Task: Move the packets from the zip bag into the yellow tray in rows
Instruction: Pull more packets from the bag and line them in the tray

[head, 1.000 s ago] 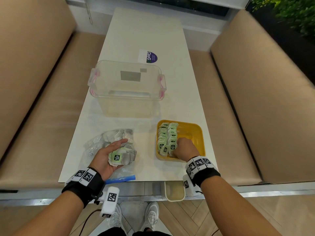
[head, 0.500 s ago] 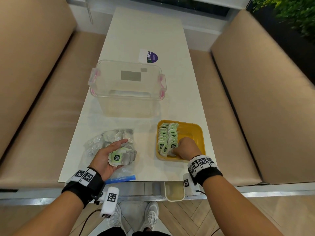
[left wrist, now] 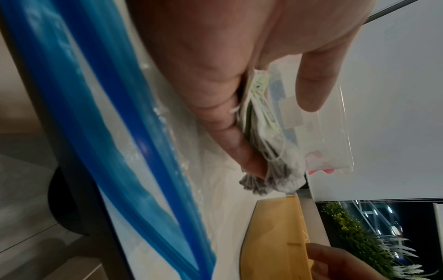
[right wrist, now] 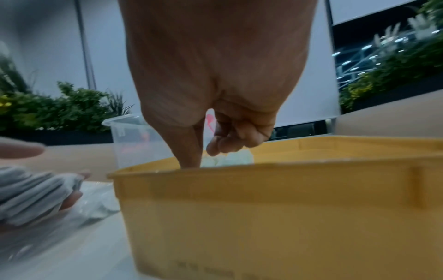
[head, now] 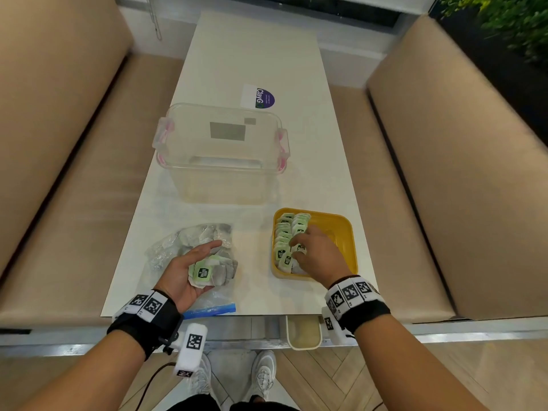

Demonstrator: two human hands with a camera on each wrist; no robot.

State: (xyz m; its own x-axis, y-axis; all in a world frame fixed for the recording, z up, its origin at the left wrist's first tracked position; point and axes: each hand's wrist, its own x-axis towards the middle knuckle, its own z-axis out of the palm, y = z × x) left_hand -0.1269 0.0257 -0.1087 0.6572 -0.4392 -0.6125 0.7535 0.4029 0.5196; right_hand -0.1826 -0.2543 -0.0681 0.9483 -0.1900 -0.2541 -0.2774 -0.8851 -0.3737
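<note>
A: Head view first. Which step is this?

B: Placing, I'd judge. The right hand (head: 318,256) is down in the tray (head: 345,229), fingers curled among the near packets of the second row (head: 300,229); whether they pinch one, I cannot tell. Two rows stand along the tray's left side; its right half is bare yellow.

A: And the left hand?

B: The left hand (head: 185,271) lies palm up on the bag (head: 166,250), left of the tray, cupping a stack (head: 207,272) of packets. More grey packets show inside the bag, beyond the tray-side fingers. The clear bin (head: 221,152) beyond the tray looks empty.

A: Left wrist view?

B: The thumb (left wrist: 239,136) clamps the stack (left wrist: 261,132) on edge; the tray's wall (left wrist: 271,236) sits just below it.

A: Right wrist view?

B: One finger (right wrist: 188,151) reaches straight down behind the tray's near wall (right wrist: 263,189); the others are curled above pale packets (right wrist: 230,159). The grip itself is hidden.

A: Next move?

B: Probably seat this packet upright against its row, then take another from the stack. Leaning packets could topple the row.
</note>
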